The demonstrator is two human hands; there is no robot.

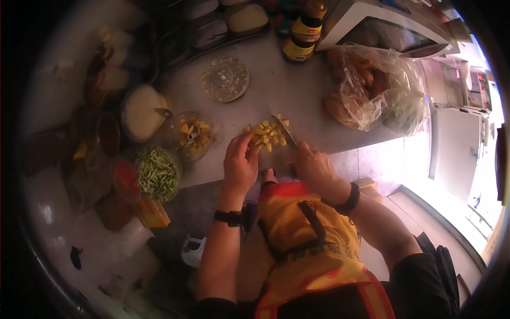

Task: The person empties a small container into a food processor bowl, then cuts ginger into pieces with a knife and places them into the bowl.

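Note:
My right hand is closed around the handle of a knife, its blade slanting up and left at the right edge of a pile of chopped yellow pieces, which look like ginger. On the pile's left side rests my left hand, fingertips at the pieces, thumb and fingers slightly apart. Left of it stands a clear chopper bowl holding similar pieces around a central blade post. A round clear lid, speckled with bits, lies farther back on the counter.
A bowl of shredded green vegetable and a container of white contents stand at the left. Dark sauce bottles are at the back, beside a microwave. Plastic bags of produce sit at the right. Metal trays line the back.

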